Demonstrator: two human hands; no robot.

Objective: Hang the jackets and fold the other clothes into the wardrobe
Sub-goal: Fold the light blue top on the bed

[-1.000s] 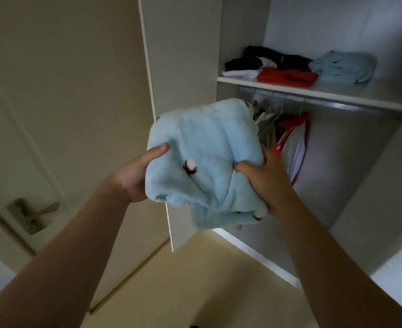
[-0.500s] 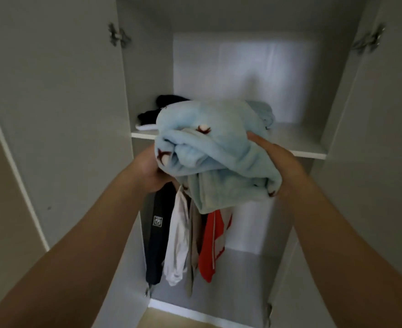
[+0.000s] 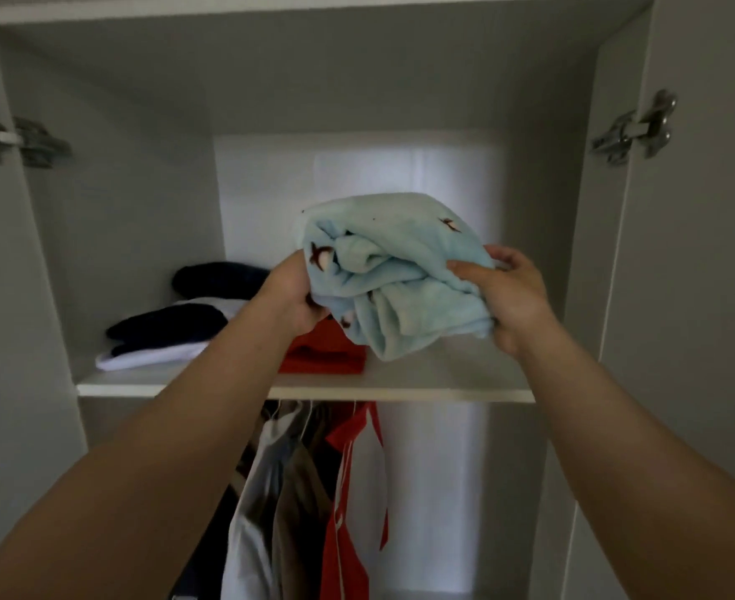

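Blue bundle [image 3: 400, 279] now higher, over shelf [image 3: 452, 376].

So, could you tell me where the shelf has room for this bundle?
The shelf is bare at front right, between the red fold and the right wall. The left is crowded with a dark stack. Behind the bundle is hidden.

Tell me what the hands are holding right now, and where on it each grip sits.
Both hands hold the folded light blue fleece garment. The left hand grips its left end and the right hand grips its right end.
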